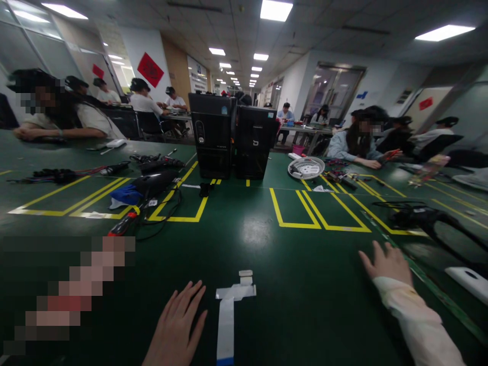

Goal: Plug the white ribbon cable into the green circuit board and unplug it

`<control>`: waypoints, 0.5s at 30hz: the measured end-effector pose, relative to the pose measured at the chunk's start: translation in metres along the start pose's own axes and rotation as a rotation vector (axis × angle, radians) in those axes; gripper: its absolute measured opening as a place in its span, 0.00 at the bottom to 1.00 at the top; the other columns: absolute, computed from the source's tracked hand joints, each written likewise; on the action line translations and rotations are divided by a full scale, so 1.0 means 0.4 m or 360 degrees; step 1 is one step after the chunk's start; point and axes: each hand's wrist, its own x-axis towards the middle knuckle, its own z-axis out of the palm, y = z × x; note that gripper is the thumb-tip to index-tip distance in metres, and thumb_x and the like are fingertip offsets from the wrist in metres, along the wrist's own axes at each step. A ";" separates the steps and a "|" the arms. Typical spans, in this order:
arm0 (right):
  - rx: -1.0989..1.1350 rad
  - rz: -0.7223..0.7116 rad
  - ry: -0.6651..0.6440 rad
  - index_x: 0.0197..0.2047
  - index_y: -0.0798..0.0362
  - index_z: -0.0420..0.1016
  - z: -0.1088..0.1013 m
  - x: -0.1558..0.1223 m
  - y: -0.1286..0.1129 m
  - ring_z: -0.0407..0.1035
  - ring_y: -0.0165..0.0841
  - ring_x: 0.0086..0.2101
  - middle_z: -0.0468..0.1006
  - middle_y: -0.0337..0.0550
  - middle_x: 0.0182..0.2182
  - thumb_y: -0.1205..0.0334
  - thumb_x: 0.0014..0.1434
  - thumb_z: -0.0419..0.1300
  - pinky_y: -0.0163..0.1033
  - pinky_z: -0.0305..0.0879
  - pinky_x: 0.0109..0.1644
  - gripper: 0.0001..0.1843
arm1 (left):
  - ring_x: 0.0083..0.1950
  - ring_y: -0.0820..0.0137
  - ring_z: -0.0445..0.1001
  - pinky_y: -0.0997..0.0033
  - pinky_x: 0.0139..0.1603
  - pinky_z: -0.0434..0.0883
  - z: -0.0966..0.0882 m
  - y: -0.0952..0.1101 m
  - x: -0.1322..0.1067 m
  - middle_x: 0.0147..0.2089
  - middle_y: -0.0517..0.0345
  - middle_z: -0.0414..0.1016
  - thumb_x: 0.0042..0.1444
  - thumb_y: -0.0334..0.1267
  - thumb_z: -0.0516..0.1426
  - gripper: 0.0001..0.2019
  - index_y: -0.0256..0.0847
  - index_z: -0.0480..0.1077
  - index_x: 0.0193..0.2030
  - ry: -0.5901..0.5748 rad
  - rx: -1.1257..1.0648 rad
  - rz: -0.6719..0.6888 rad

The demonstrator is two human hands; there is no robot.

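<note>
My left hand (181,323) lies palm down on the green table (297,284), its fingers stretched out and slightly apart, holding nothing. Just to its right, apart from the fingertips, is a white flat ribbon cable (225,325). The cable has a crosswise strip near its top, a small connector (246,274) at the far end and a blue end (224,362) at the near edge. Farther right, my right hand (389,264) rests with fingers spread and nothing in them, its wrist in a pale sleeve.
Two black computer towers (213,137) stand centre back. Left are a dark tool with a blue part (127,194), a red-and-black handle (124,223) and cables (61,175); a pixelated patch hides what adjoins the handle. Right are a white round basket (306,168) and a black frame (415,218). People sit around.
</note>
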 end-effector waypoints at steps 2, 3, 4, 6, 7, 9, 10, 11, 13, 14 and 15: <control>-0.0028 0.0267 0.0075 0.57 0.76 0.64 0.016 -0.005 0.090 0.49 0.62 0.58 0.57 0.77 0.57 0.49 0.59 0.35 0.62 0.51 0.53 0.40 | 0.66 0.56 0.55 0.44 0.62 0.58 -0.001 0.001 0.000 0.67 0.53 0.58 0.63 0.48 0.46 0.25 0.45 0.57 0.65 0.0008 0.0003 0.0001; -0.0028 0.0389 0.0071 0.56 0.76 0.65 0.023 -0.018 0.124 0.50 0.64 0.57 0.58 0.79 0.55 0.46 0.59 0.34 0.62 0.52 0.50 0.42 | 0.66 0.56 0.55 0.44 0.62 0.58 -0.002 0.002 0.000 0.66 0.53 0.58 0.63 0.48 0.46 0.25 0.45 0.57 0.65 0.0012 0.0000 0.0004; -0.0027 0.0508 0.0042 0.56 0.74 0.66 0.030 -0.035 0.152 0.52 0.64 0.56 0.59 0.80 0.54 0.44 0.58 0.33 0.62 0.53 0.47 0.44 | 0.66 0.57 0.56 0.45 0.62 0.58 -0.002 0.001 -0.001 0.66 0.53 0.58 0.63 0.48 0.46 0.24 0.46 0.57 0.64 0.0017 -0.0005 0.0007; -0.0049 0.0681 -0.0016 0.58 0.71 0.65 0.042 -0.067 0.192 0.54 0.62 0.54 0.60 0.78 0.52 0.38 0.56 0.32 0.60 0.55 0.42 0.48 | 0.66 0.57 0.56 0.46 0.62 0.58 -0.002 0.000 -0.002 0.66 0.54 0.59 0.63 0.47 0.47 0.24 0.46 0.58 0.64 0.0034 -0.0013 0.0011; -0.0069 0.0733 -0.0046 0.59 0.70 0.64 0.046 -0.079 0.204 0.55 0.62 0.53 0.60 0.77 0.52 0.36 0.55 0.31 0.59 0.55 0.41 0.49 | 0.66 0.57 0.57 0.46 0.62 0.57 -0.001 0.000 -0.002 0.66 0.54 0.59 0.63 0.47 0.47 0.24 0.46 0.58 0.64 0.0041 -0.0014 0.0016; -0.0118 0.0806 -0.0107 0.60 0.69 0.62 0.050 -0.091 0.217 0.56 0.61 0.52 0.60 0.77 0.51 0.35 0.54 0.31 0.58 0.54 0.39 0.50 | 0.66 0.57 0.56 0.46 0.63 0.57 -0.002 -0.002 -0.002 0.66 0.54 0.59 0.62 0.47 0.47 0.24 0.46 0.58 0.64 0.0054 -0.0002 0.0026; -0.0138 0.0848 -0.0160 0.60 0.69 0.61 0.049 -0.091 0.219 0.56 0.61 0.52 0.61 0.76 0.51 0.36 0.54 0.31 0.58 0.54 0.39 0.50 | 0.66 0.57 0.56 0.46 0.63 0.57 -0.002 -0.001 -0.001 0.66 0.53 0.59 0.62 0.47 0.47 0.24 0.45 0.58 0.64 0.0055 0.0007 0.0030; -0.0151 0.0899 -0.0229 0.60 0.69 0.62 0.048 -0.088 0.220 0.56 0.61 0.52 0.61 0.76 0.50 0.36 0.55 0.31 0.58 0.54 0.39 0.49 | 0.66 0.57 0.57 0.45 0.63 0.57 -0.004 -0.001 0.000 0.66 0.53 0.59 0.62 0.48 0.47 0.24 0.45 0.58 0.64 0.0051 0.0014 0.0031; -0.0161 0.0982 -0.0370 0.60 0.69 0.62 0.042 -0.079 0.217 0.55 0.61 0.53 0.61 0.76 0.51 0.38 0.55 0.33 0.58 0.53 0.40 0.47 | 0.66 0.56 0.57 0.45 0.62 0.57 -0.007 0.001 0.003 0.66 0.52 0.59 0.62 0.48 0.47 0.25 0.44 0.58 0.64 0.0034 0.0022 0.0016; -0.0161 0.1007 -0.0423 0.60 0.68 0.61 0.038 -0.075 0.214 0.54 0.61 0.53 0.60 0.76 0.52 0.38 0.55 0.34 0.58 0.53 0.41 0.46 | 0.66 0.56 0.57 0.44 0.62 0.57 -0.009 0.003 0.004 0.66 0.52 0.59 0.62 0.48 0.46 0.25 0.44 0.59 0.64 0.0023 0.0023 0.0003; -0.0158 0.1015 -0.0462 0.60 0.68 0.61 0.035 -0.072 0.211 0.53 0.61 0.54 0.59 0.75 0.53 0.38 0.55 0.35 0.58 0.53 0.42 0.46 | 0.66 0.56 0.57 0.44 0.62 0.58 -0.011 0.004 0.004 0.66 0.52 0.58 0.62 0.48 0.46 0.25 0.43 0.59 0.64 0.0014 0.0020 -0.0008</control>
